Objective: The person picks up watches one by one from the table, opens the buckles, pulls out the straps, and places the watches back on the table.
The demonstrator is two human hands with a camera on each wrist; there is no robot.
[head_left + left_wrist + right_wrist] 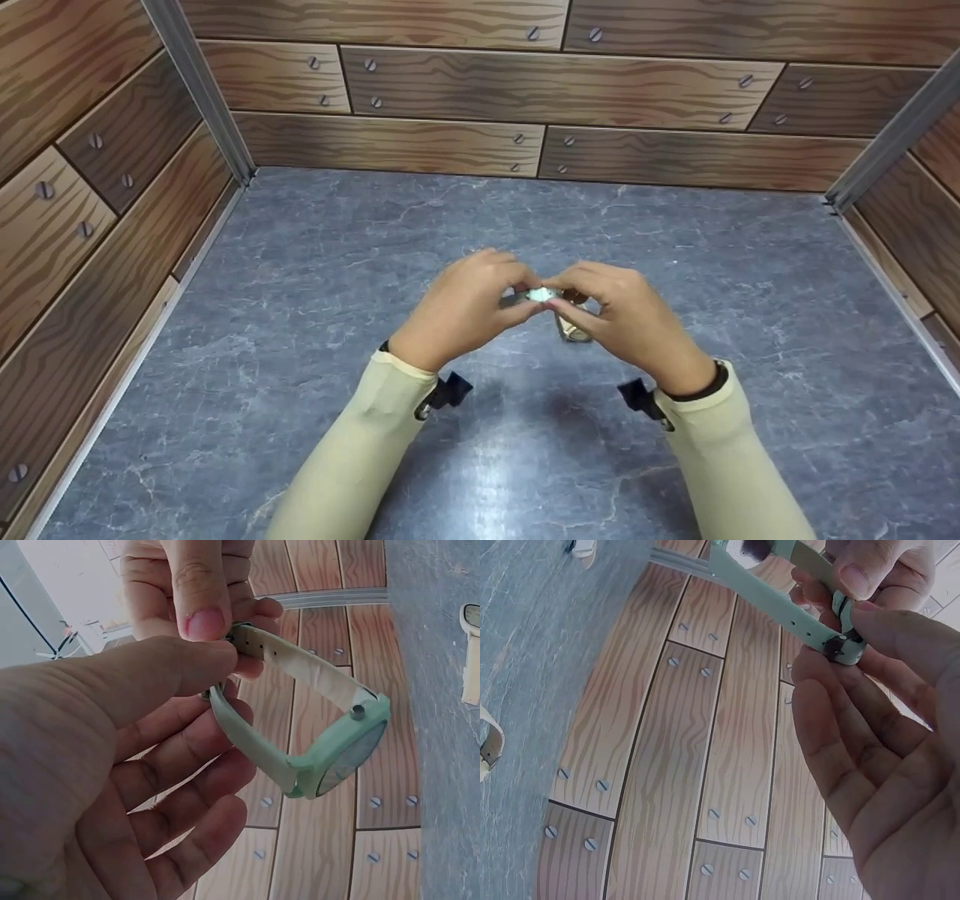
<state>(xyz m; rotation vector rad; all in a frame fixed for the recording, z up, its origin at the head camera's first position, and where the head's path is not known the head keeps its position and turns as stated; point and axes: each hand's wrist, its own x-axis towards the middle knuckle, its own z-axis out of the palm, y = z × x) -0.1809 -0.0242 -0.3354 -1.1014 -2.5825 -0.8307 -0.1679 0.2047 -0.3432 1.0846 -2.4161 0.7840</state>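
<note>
A mint green wristwatch (pixel 346 754) is held between both hands above the table, its strap bent into a loop. My left hand (pixel 469 300) pinches one strap end between thumb and forefinger. From the other side, my right hand (pixel 630 319) pinches the holed strap (pixel 769 607) near the buckle end, thumb against fingers. In the left wrist view the strap ends meet at the fingertips, which partly cover the buckle. Whether the strap is fastened, I cannot tell. The watch case hangs away from the fingers.
A second watch with a beige strap (pixel 472 671) lies on the grey marbled table (pixel 510 435), partly behind the right hand in the head view. Wood-patterned walls (pixel 555 86) enclose the table at the back and sides. A small whitish object (pixel 585 549) shows at the right wrist view's top.
</note>
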